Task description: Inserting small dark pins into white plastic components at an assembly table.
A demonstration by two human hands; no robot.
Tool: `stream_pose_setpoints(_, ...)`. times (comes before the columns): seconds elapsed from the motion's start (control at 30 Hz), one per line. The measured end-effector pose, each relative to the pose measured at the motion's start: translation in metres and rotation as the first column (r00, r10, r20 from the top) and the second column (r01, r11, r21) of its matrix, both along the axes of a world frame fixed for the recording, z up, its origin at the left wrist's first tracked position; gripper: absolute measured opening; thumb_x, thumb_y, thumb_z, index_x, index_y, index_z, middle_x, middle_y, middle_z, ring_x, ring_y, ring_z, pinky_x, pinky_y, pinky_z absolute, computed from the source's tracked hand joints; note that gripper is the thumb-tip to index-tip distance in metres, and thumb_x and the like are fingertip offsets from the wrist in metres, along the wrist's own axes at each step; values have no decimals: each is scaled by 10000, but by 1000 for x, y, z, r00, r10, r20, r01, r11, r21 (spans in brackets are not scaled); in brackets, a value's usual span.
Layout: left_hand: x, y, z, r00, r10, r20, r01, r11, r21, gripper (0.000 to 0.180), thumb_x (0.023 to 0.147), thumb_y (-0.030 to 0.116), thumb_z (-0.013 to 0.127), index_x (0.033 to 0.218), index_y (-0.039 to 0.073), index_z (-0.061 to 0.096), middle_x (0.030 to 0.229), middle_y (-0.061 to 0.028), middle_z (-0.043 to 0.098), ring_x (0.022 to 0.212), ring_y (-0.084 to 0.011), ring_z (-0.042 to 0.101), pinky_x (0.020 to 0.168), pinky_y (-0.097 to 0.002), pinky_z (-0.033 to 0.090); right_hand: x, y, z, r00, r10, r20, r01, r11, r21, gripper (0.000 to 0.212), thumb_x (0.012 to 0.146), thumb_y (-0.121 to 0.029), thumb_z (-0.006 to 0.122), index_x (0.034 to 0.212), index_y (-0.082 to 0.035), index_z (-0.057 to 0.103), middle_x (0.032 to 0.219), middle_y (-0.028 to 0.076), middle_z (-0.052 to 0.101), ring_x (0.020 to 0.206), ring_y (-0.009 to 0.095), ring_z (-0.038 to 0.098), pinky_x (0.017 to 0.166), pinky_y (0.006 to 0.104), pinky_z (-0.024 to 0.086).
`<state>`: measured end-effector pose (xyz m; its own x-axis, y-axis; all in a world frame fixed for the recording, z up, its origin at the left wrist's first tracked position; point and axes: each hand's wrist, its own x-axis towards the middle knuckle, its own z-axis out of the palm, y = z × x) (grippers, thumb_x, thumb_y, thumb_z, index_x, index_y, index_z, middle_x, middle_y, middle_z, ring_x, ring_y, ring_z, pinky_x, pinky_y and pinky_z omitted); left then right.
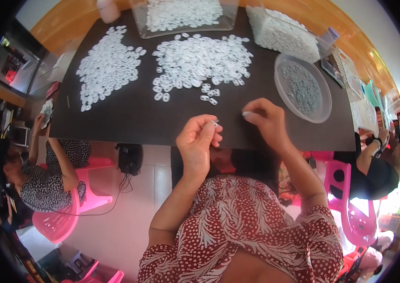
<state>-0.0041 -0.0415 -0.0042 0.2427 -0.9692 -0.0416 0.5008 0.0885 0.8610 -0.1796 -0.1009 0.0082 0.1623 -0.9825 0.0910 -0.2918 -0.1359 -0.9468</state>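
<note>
My left hand [198, 140] is closed above the front edge of the dark table, thumb against fingers, pinching a small white plastic piece [215, 123]. To its right, my right hand [267, 120] is also closed, thumb and index finger pressed together. Something pale shows at its fingertips, too small to make out. Beyond the hands lies a wide pile of white oval plastic pieces [200, 61] with two holes each. Several loose pieces [209, 93] lie at its near edge. A second pile of white pieces [108, 70] spreads to the left.
A clear round bowl [328, 104] of small grey parts [302, 90] stands at the right. Behind are a clear bin [188, 33] and another container [282, 34], both full of white pieces. A phone [333, 72] lies at the right edge. People sit on pink chairs at either side.
</note>
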Motion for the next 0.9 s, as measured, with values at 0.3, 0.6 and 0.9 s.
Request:
stream_pose_setpoints(0.3, -5, -6, -6, 999, -9, -36, 9, 1000, 23, 108, 895, 43, 546, 949, -46, 575, 788, -111, 633, 603, -134, 592, 523, -232, 470, 41, 14, -6, 906, 53, 421, -138, 975, 174, 114, 811, -13, 628, 921, 16, 611, 849, 60, 652, 766, 95, 592, 650, 224, 468)
stream_pose_setpoints(0.6, -5, -1, -3, 997, 27, -76, -24, 999, 39, 110, 895, 39, 548, 953, -51, 573, 778, -111, 632, 615, -141, 604, 525, -237, 477, 43, 19, -1, 856, 91, 509, -193, 970, 151, 115, 808, -10, 634, 922, 9, 638, 826, 54, 649, 715, 87, 584, 629, 210, 459)
stream_pose_setpoints(0.9, -3, 6, 2, 996, 48, 69, -50, 998, 23, 186, 903, 59, 556, 1062, -38, 567, 820, -99, 635, 638, -103, 590, 529, -195, 456, 43, 15, 6, 890, -77, 449, -82, 943, 323, 142, 780, -71, 672, 886, 16, 636, 758, 40, 638, 645, 62, 544, 561, 195, 413)
